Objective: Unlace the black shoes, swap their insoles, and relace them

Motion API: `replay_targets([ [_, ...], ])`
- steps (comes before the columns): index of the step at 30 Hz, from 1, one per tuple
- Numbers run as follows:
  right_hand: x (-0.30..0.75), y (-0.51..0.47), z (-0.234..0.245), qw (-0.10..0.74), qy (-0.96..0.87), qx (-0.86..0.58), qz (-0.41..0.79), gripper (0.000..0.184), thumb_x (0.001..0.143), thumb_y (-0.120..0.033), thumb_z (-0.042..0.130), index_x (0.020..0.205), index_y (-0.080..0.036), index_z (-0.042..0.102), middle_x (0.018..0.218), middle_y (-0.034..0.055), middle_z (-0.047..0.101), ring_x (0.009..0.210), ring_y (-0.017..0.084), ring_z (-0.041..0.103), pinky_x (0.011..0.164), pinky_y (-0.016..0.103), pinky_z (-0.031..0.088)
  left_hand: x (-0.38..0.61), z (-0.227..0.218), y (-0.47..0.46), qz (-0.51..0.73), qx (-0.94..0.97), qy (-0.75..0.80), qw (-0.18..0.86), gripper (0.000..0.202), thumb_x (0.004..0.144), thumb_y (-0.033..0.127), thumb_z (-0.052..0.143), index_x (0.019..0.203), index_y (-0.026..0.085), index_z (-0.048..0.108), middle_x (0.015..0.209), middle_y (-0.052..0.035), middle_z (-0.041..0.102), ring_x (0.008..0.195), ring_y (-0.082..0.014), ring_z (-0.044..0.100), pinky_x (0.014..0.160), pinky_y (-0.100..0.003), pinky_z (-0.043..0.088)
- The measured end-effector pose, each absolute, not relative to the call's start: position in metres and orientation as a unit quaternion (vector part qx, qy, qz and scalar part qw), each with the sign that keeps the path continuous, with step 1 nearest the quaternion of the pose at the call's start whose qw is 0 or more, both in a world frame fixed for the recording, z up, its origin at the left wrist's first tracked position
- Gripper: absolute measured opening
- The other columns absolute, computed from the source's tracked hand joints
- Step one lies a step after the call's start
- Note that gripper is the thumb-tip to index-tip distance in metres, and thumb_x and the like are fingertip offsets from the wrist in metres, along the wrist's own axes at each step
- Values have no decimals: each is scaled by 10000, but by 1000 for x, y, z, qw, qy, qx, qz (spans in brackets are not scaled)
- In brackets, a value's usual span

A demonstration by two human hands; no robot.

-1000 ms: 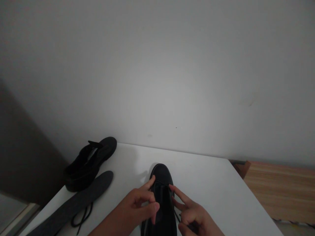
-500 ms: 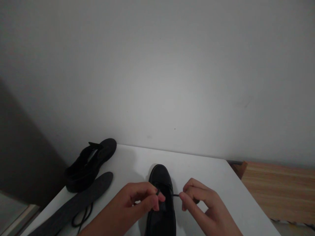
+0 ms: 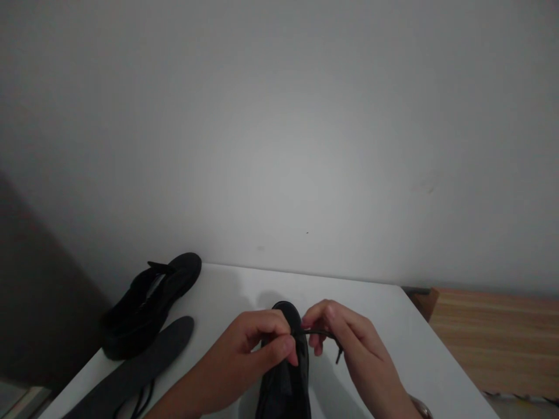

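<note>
Beyond the right hand (image 3: 353, 330) the tabletop (image 3: 414, 349) offers passage, while a rear shoe (image 3: 168, 294) and grey insole (image 3: 152, 358) obstruct the left

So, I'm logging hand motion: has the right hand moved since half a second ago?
Yes. Judged against the far right corner of the table, the right hand has shifted left, toward the near shoe, and slightly toward the wall.

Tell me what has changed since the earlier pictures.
The right hand, which half a second ago held the lace out to the right, has moved left, close to the left hand at the near shoe. The lace now runs from the left hand past the right, its tip hanging down; the right hand's grip is unclear. The other shoe and dark grey insole stayed put.
</note>
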State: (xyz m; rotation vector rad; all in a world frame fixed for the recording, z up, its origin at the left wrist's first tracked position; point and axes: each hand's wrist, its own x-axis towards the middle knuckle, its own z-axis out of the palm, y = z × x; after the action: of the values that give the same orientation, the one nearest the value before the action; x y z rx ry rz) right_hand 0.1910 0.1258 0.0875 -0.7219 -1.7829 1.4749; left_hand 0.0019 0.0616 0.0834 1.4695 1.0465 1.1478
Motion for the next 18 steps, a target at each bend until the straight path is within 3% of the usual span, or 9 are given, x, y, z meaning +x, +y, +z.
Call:
replay_targets([
  [4, 183, 130, 68, 304, -677, -262, 617, 270, 893, -437, 649, 1082, -245, 667, 835, 8, 648, 723, 147, 571, 679, 271, 451, 8, 88, 65, 484, 615, 423, 457, 380, 908, 483, 590, 751, 177, 752, 775, -48, 640, 808, -181, 597, 762, -292, 435],
  [7, 180, 130, 60, 312, -695, -271, 588, 220, 889, -418, 659, 980, -225, 712, 754, -3, 614, 735, 153, 539, 694, 274, 417, 7, 89, 64, 489, 620, 414, 453, 369, 935, 465, 558, 797, 198, 773, 795, -44, 630, 802, -171, 598, 750, -280, 437],
  [11, 187, 136, 55, 354, -661, -294, 593, 289, 883, -486, 664, 825, -208, 719, 771, 16, 640, 772, 166, 561, 721, 276, 422, -6, 84, 65, 532, 596, 413, 438, 358, 958, 463, 523, 854, 246, 789, 839, -37, 634, 814, -152, 593, 752, -252, 446],
  [15, 199, 138, 42, 432, -567, -288, 640, 302, 891, -511, 655, 816, -223, 707, 787, 22, 649, 815, 171, 592, 798, 288, 456, -21, 65, 66, 585, 524, 459, 417, 215, 880, 442, 667, 874, 267, 792, 773, -16, 633, 778, -136, 579, 737, -227, 462],
  [18, 205, 135, 30, 510, -437, -245, 699, 293, 877, -526, 663, 872, -238, 714, 656, -15, 556, 661, 132, 548, 734, 296, 493, -28, 51, 63, 663, 398, 459, 437, 187, 801, 424, 766, 922, 281, 780, 775, -11, 671, 786, -137, 608, 784, -238, 501],
])
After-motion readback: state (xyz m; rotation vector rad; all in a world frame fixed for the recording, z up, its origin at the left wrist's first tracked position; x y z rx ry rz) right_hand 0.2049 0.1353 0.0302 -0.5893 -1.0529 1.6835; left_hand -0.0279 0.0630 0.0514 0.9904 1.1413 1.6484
